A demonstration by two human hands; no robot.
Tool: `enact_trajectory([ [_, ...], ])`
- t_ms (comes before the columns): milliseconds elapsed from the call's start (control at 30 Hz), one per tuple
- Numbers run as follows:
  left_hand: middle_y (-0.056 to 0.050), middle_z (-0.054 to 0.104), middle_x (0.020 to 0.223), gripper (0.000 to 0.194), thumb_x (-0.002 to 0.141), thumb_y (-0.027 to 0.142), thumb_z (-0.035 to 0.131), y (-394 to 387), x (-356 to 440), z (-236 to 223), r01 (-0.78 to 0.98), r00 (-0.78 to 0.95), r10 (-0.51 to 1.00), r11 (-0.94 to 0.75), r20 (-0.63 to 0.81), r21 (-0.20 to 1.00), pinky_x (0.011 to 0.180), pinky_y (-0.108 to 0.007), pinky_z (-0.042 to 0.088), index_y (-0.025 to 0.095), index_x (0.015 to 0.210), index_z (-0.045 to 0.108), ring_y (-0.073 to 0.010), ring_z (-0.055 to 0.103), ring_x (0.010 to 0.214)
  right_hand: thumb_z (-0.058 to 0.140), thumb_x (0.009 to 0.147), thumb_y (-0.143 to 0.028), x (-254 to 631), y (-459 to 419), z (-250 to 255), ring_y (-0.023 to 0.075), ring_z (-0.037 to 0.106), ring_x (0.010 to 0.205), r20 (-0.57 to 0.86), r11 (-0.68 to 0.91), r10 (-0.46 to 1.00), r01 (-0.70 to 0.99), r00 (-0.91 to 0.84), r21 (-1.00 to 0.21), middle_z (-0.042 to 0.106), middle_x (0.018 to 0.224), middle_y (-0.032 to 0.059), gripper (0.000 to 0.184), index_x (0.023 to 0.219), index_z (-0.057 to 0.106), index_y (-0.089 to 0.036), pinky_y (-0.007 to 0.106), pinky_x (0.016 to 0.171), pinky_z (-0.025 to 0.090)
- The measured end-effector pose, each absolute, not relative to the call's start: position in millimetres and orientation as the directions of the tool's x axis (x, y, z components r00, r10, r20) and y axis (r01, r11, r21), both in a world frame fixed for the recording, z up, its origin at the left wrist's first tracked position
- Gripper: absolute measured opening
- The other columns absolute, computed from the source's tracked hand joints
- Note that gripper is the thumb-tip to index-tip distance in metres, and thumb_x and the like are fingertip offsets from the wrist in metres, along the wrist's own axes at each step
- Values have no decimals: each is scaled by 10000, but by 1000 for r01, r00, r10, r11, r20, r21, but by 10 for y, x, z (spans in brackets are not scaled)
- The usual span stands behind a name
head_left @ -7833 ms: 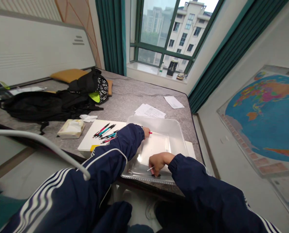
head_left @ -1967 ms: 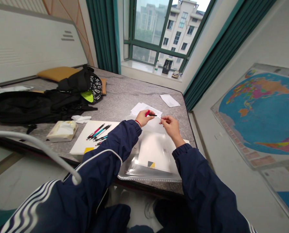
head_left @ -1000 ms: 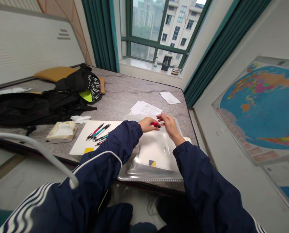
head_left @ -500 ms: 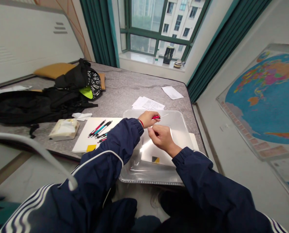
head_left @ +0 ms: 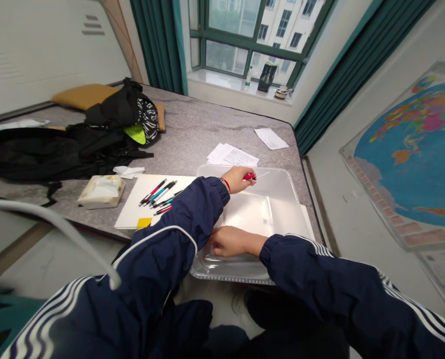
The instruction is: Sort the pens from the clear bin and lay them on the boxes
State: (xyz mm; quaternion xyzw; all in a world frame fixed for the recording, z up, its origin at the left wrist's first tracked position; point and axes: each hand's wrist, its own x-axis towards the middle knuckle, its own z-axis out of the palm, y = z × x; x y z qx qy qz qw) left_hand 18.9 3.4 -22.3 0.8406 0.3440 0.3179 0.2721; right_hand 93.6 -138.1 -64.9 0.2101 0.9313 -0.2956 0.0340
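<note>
My left hand [head_left: 239, 179] is over the far part of a clear plastic tray [head_left: 282, 189]. Its fingers are closed round a red pen part [head_left: 250, 176], from which a thin, pale rod sticks out to the right. Low at the tray's near left side, my right hand [head_left: 228, 242] points leftward with curled fingers. The fingertips are partly hidden beside my left sleeve, so what they hold, if anything, does not show. Several red, teal and black pens [head_left: 158, 193] lie on a white board [head_left: 132, 209] left of the tray.
A tissue pack [head_left: 102, 191] sits left of the board, by a crumpled tissue [head_left: 128, 172]. Printed papers [head_left: 233, 155] lie behind the tray, and a folded sheet [head_left: 271, 138] farther right. A black backpack [head_left: 58, 152] covers the table's left. A white curved tube [head_left: 65, 227] crosses the near left.
My right hand has moved away from my left hand, down and leftward to the tray's near left side. My left hand still grips the red pen part. The view has shifted slightly.
</note>
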Motion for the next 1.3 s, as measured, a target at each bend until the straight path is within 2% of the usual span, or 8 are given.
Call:
enact_trajectory([
  [333, -34, 730, 845, 178, 790, 262, 650, 56, 192, -215, 464, 588, 756, -605, 285, 647, 748, -271, 456, 179, 917, 743, -162, 638, 782, 596, 886, -165, 828, -1424, -706, 173, 640, 887, -175, 805, 202, 265, -964, -530, 748, 955, 44, 193, 1006, 744, -195, 248, 754, 435],
  [633, -39, 738, 873, 194, 793, 271, 653, 61, 180, -223, 474, 599, 748, -618, 284, 628, 783, -279, 468, 184, 940, 747, -181, 652, 839, 611, 865, -204, 807, -1446, -707, 190, 643, 849, -214, 855, 220, 294, -952, -427, 740, 884, 67, 148, 918, 747, -179, 260, 728, 441],
  [867, -41, 740, 871, 184, 789, 253, 656, 63, 170, -231, 453, 599, 743, -621, 298, 639, 781, -278, 466, 179, 930, 748, -181, 654, 836, 697, 802, -258, 834, -1311, -608, 215, 654, 921, -236, 796, 343, 415, -909, -442, 722, 1061, 107, 290, 1075, 729, -162, 270, 787, 468],
  [1100, -38, 741, 866, 194, 786, 257, 664, 70, 179, -245, 469, 600, 745, -623, 292, 626, 783, -278, 471, 181, 943, 749, -178, 656, 831, 601, 827, -139, 832, -1340, -621, 201, 658, 887, -319, 802, 251, 380, -914, -460, 739, 1015, 70, 267, 1044, 751, -180, 270, 776, 463],
  [1300, -37, 745, 885, 184, 787, 245, 666, 62, 176, -239, 456, 599, 746, -618, 292, 641, 802, -278, 473, 182, 939, 750, -176, 663, 849, 620, 795, -172, 817, -1350, -576, 209, 653, 885, -324, 821, 263, 387, -909, -420, 734, 1000, 88, 257, 1016, 752, -159, 273, 769, 462],
])
